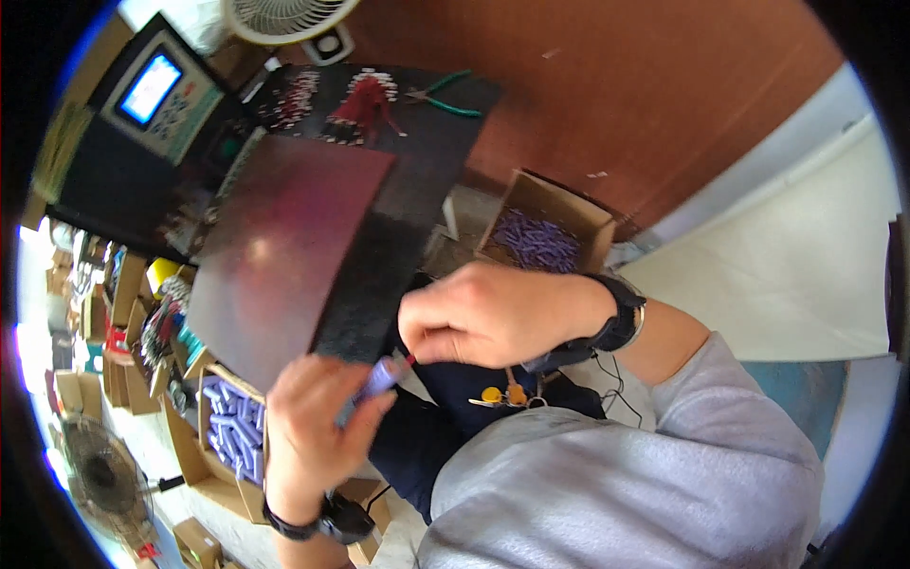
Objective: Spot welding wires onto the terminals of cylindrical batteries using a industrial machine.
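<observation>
My left hand (318, 417) holds a small purple cylindrical cell (381, 376) at the near edge of the dark work table (284, 247). My right hand (488, 313) is closed just above it, its fingertips pinching something small and red at the cell's end (409, 360). Both wrists wear black bands. A cardboard box of purple cells (232, 427) sits below my left hand, and a second box of purple cells (540, 237) lies beyond my right hand.
On the table's far end lie bundles of red wires (365, 104) and green-handled pliers (441, 95). A machine with a blue screen (152, 90) stands at the left. A white fan (284, 14) is at the top, another fan (104, 474) on the floor among cardboard boxes.
</observation>
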{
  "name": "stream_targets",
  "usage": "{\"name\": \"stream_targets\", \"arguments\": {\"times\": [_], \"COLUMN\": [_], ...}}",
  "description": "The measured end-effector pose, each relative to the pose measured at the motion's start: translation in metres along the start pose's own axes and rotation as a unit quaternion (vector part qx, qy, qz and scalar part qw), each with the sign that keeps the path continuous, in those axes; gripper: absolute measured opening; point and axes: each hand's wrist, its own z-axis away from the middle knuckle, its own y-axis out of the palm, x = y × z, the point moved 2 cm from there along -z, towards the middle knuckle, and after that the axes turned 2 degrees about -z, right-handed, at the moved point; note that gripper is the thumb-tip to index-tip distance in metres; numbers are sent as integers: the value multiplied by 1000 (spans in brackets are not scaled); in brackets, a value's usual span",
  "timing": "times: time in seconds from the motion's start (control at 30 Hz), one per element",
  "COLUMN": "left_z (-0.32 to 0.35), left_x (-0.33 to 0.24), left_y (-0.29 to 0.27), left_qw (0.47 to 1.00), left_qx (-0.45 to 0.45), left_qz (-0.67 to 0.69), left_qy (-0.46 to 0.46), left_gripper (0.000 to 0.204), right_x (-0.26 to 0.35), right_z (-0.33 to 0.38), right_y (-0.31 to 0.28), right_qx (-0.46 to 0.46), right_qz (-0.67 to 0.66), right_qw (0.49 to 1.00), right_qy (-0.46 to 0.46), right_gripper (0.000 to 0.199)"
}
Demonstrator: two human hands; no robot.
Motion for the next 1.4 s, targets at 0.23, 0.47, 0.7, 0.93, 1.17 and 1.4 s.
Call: {"name": "stream_targets", "arguments": {"times": [0.23,0.47,0.7,0.93,1.17,1.4], "left_z": [14,6,16,39,29,35], "left_x": [-3,3,24,44,42,51], "left_y": [67,123,131,121,132,138], "left_qw": [988,974,962,948,949,940], "left_qx": [70,92,136,126,128,148], "left_qz": [120,151,188,197,210,206], "left_qy": [-69,-139,-143,-215,-198,-228], "left_gripper": [17,20,20,17,15,15], "right_x": [-48,-119,-231,-124,-172,-216], "right_z": [80,137,174,49,-72,-132], "right_y": [-6,-52,-109,-127,-147,-167], "right_qx": [38,-75,-157,-260,0,-32], "right_qz": [-190,49,345,257,361,455], "right_qw": [965,948,847,917,918,866], "right_qy": [176,306,372,161,161,204], "right_gripper": [16,19,22,15,14,20]}}
